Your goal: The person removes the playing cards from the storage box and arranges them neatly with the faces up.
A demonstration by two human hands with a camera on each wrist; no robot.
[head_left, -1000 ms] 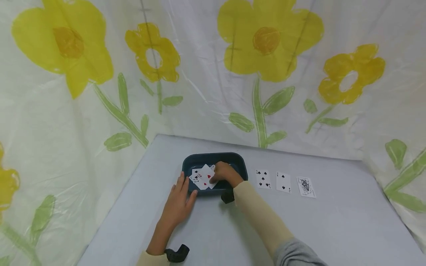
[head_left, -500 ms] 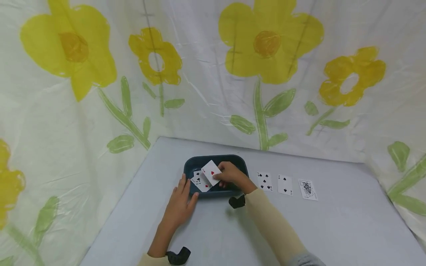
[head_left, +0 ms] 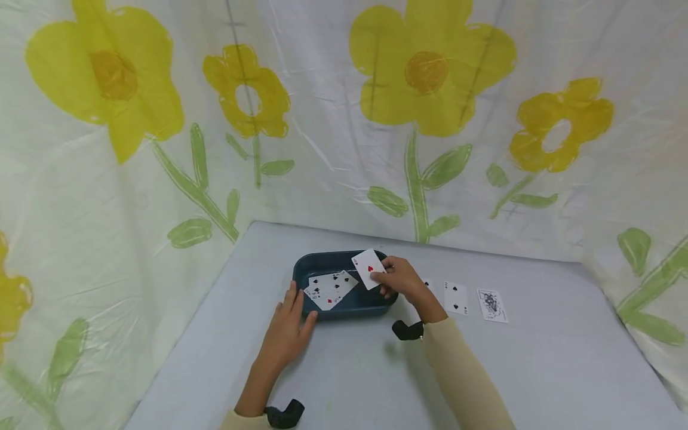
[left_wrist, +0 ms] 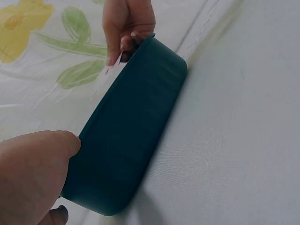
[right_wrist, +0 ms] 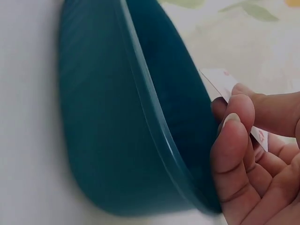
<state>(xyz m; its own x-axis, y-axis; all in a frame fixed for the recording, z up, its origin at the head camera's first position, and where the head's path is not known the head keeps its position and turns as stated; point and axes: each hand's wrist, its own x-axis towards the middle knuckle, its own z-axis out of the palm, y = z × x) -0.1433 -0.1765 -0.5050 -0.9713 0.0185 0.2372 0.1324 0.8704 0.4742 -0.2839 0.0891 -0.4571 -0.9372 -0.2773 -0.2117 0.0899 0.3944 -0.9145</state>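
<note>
My right hand [head_left: 403, 278] pinches a white playing card [head_left: 366, 267] between thumb and fingers, over the right end of a dark teal tray [head_left: 338, 312]. A red heart shows on the card's face; part of it is hidden by the thumb. In the right wrist view the held card [right_wrist: 220, 80] is tilted beside the tray's rim [right_wrist: 154, 105]. My left hand [head_left: 285, 331] rests its extended fingers at the tray's left rim, with the thumb [left_wrist: 61, 143] at the near side. Several overlapping cards [head_left: 329, 291] lie face up in the tray's left half.
On the white table [head_left: 365, 382], right of the tray, lie a two of spades [head_left: 455, 298] and a joker [head_left: 491, 306]. Another spade card [head_left: 427, 283] is mostly hidden behind my right hand. A flower-printed sheet [head_left: 322, 197] hangs behind the table.
My right hand has lifted the heart card off the pile in the tray and carried it to the right. The left hand stays at the tray's rim.
</note>
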